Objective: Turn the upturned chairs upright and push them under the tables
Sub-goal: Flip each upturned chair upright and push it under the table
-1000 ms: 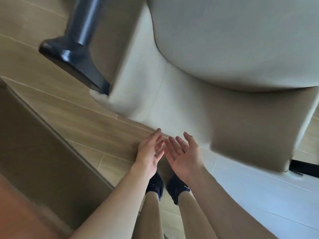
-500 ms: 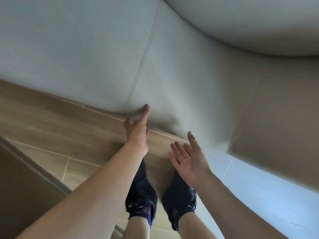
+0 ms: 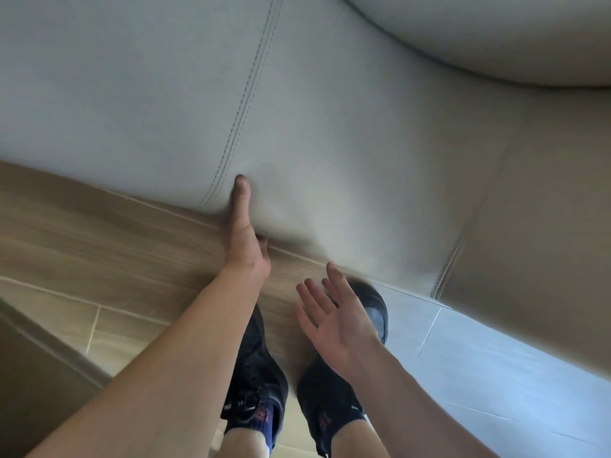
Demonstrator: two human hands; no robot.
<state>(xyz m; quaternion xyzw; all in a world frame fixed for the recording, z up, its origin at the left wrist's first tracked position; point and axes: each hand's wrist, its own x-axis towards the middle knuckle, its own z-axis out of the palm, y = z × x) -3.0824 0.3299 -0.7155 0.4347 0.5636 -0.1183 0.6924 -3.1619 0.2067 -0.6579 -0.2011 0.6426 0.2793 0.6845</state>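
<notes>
In the head view the chair fills the upper two thirds of the picture, a large piece upholstered in pale grey-beige, with a double-stitched seam running down its near panel and a rounded cushion bulging at the top right; its lower edge lies just above the wood-look floor, in front of the person's dark shoes. The left hand is at that lower edge beside the seam: the thumb lies flat up the outer face, and the fingers go out of sight under the rim, so it probably grips the edge, though the curl of the fingers is hidden. The right hand hangs apart from the chair, palm up, fingers spread and relaxed, holding nothing. From its bulk and padding the chair should be fairly heavy and awkward, stiff in its frame but soft at the surface, and the smooth covering may slip under a flat palm. A one-handed hold at the rim looks too weak to turn it; the better hold would be both hands hooked under the firm lower edge, set apart either side of the seam, where the frame gives something hard to pull against. No legs show here, so how the chair lies cannot be told for sure.
</notes>
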